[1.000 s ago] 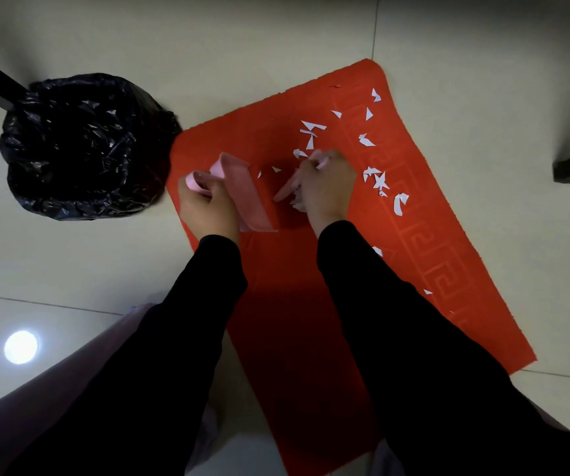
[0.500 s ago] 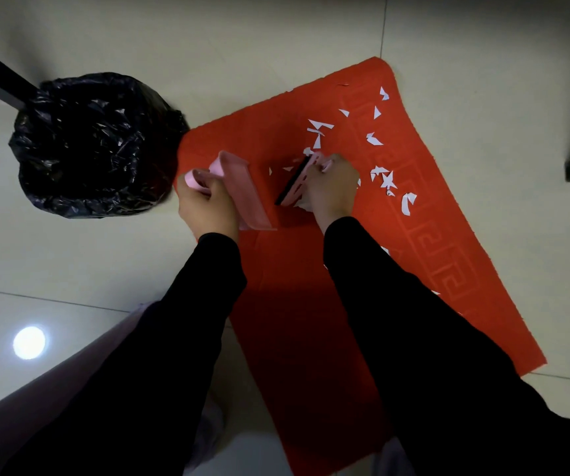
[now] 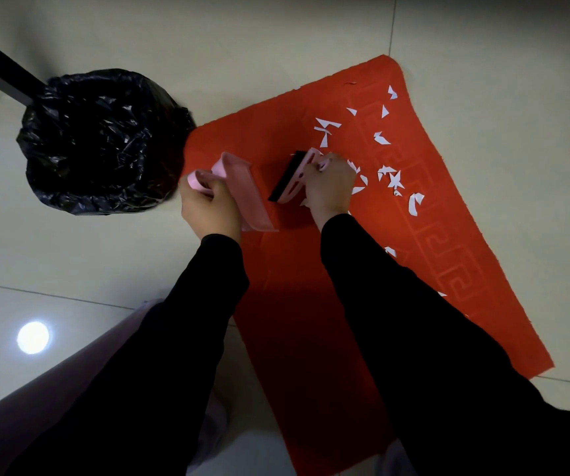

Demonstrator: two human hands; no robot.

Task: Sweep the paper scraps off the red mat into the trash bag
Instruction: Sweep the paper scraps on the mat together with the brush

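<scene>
Your left hand point(image 3: 208, 206) grips the pink dustpan point(image 3: 247, 194) by its handle at the red mat's point(image 3: 311, 304) left edge, just beside the trash bag point(image 3: 105, 142). A bare strip separates its lip from the brush point(image 3: 292, 178) your right hand point(image 3: 329, 187) clutches, long axis parallel to that lip, bristles facing left. Rightward, paper scraps point(image 3: 393, 178) reach the mat's border.

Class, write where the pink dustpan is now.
In the head view, the pink dustpan is at the left edge of the red mat, held by the left hand, between trash bag and brush.

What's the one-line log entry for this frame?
left hand holds dustpan | right hand holds brush | scraps on mat | trash bag beside mat
</scene>
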